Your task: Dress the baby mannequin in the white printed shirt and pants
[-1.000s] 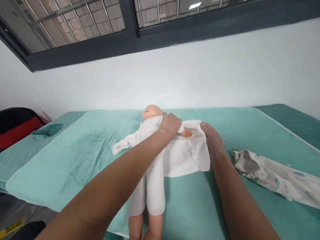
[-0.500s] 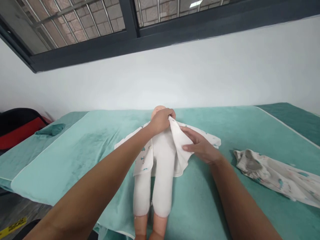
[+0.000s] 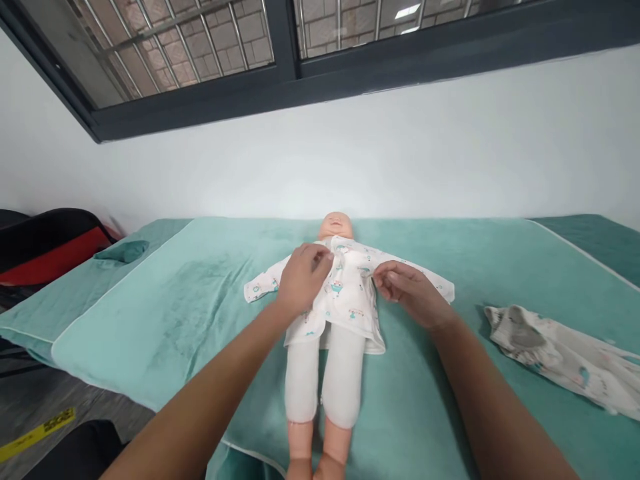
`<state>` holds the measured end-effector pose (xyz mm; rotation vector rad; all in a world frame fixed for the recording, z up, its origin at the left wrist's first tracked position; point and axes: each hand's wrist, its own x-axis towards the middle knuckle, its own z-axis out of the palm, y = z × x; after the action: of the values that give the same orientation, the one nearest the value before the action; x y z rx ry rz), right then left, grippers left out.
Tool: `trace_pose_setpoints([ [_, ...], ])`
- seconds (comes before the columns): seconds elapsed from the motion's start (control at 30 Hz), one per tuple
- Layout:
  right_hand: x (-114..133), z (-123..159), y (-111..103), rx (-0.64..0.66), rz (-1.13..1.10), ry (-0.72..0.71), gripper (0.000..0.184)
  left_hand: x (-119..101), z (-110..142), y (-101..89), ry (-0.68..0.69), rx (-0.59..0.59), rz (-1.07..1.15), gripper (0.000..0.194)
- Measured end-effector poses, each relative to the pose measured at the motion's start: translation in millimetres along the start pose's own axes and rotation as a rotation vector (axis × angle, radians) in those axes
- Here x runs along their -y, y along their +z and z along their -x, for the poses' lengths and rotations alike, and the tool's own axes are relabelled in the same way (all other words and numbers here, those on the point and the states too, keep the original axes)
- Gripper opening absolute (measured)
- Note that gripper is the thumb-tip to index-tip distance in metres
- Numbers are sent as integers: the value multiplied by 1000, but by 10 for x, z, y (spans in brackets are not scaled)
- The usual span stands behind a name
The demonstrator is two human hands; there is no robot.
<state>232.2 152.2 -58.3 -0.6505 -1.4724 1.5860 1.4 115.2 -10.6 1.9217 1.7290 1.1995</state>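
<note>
A baby doll (image 3: 335, 227) lies on its back on the teal mat (image 3: 200, 293), head toward the wall, legs in white cloth (image 3: 325, 373). A white printed jacket (image 3: 350, 293) now covers its chest, sleeves spread to both sides. My left hand (image 3: 303, 280) rests on the jacket's left front near the collar, fingers curled and pinching the fabric. My right hand (image 3: 407, 290) sits at the jacket's right front edge, fingers curled in a pinch on the cloth.
A crumpled printed garment (image 3: 560, 357) lies on the mat at the right. A small teal cloth (image 3: 123, 251) sits at the far left, beside a black and red object (image 3: 50, 243). The white wall and a barred window (image 3: 200, 40) stand behind.
The jacket's right flap, spread open a second ago, has been folded over the doll's chest. Both hands moved inward onto the jacket front. The view shifted slightly left.
</note>
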Motion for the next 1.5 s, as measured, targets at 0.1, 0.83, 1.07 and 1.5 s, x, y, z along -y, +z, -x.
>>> trace_pose_setpoints([
  [0.1,-78,-66,8,-99,229,35,40,-150,293,-67,-172,39,36,29],
  [0.83,-246,708,481,-19,557,56,32,-190,924,8,-363,41,696,17],
  [1.07,-371,786,500,-92,687,65,23,-157,968,1,-384,78,687,18],
  [1.5,-374,1080,527,-326,1002,-75,9,-244,1010,-45,-299,233,261,27],
])
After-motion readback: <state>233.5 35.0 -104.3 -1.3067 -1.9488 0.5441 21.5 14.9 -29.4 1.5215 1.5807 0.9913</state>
